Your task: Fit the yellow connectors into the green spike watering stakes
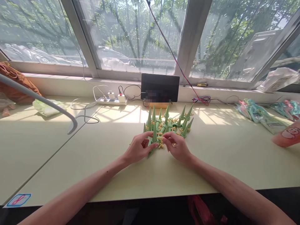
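Observation:
My left hand [139, 147] is closed around the base of a green cone-shaped piece [154, 135], which points upward. Fingers of my right hand [177, 147] pinch a small yellow piece [160, 138] at the right side of that cone. Behind and between the hands stand several more green cones [166, 115] with small yellow pieces among them. A few yellow bits [161, 145] show on the table between my hands. Where the yellow piece meets the green one is too small to make out.
A black tablet [160, 88] leans on a wooden stand [160, 105] behind the cones. A power strip [112, 100] with cables lies back left. Plastic-wrapped items [252, 111] and a pink bottle [287, 135] are at right. A grey curved bar [42, 100] crosses the left side.

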